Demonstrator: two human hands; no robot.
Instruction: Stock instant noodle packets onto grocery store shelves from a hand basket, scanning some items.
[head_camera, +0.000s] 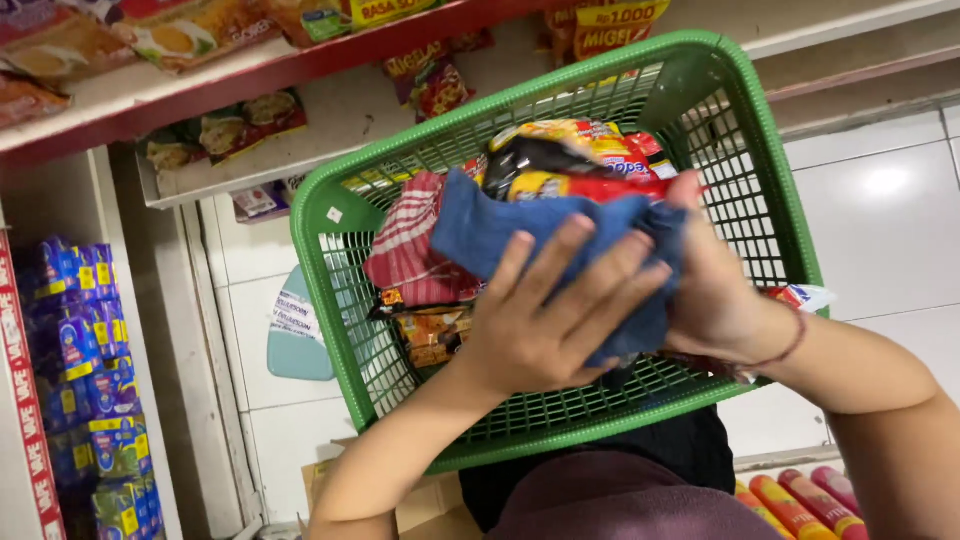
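Observation:
A green plastic basket (340, 215) rests tilted against my lap, holding snack packets. My left hand (545, 320) presses flat on a blue cloth (480, 230) wrapped around a stack of red, yellow and black packets (570, 160). My right hand (715, 290) grips the same stack and cloth from the right side, thumb up along the packets. A red-and-white striped cloth (405, 245) lies in the basket just left of the blue one, and more orange packets (432, 332) sit below it.
Red-edged shelves (200, 85) with noodle packets run across the top. Blue packs (85, 340) stack on a shelf at left. White floor tiles (880, 220) lie at right, red-yellow tubes (800, 505) at lower right, a cardboard box (430, 505) below the basket.

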